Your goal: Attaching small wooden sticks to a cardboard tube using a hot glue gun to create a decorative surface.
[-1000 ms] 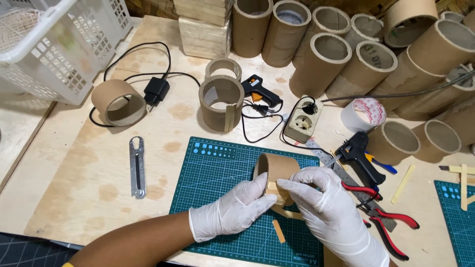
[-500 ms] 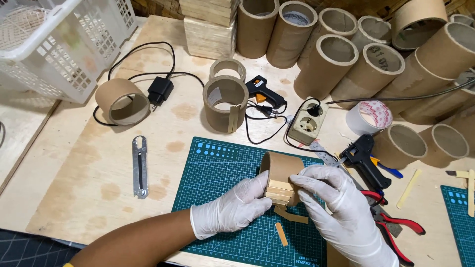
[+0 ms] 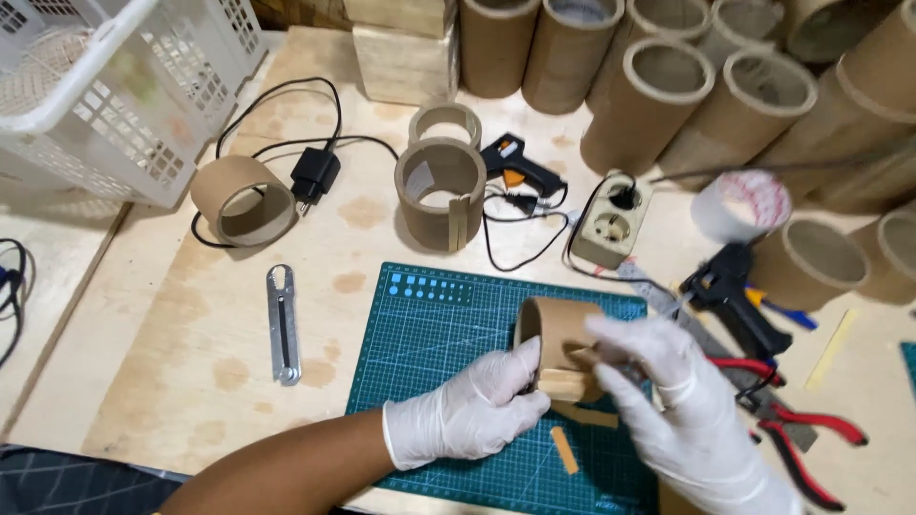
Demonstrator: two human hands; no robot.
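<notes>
Both my hands wear white gloves over a green cutting mat. My left hand grips a short cardboard ring from its left side, holding it on its side just above the mat. My right hand, blurred, presses small wooden strips against the ring's lower outer face. Two loose wooden strips lie on the mat under the hands.
A metal utility knife lies left of the mat. Cardboard rings, two glue guns, a power strip, red pliers, a tape roll and tall cardboard tubes surround it. A white basket is far left.
The ring has been lifted and turned slightly in my left hand. My right hand slid from the ring's top to its lower right side, over the wooden strips.
</notes>
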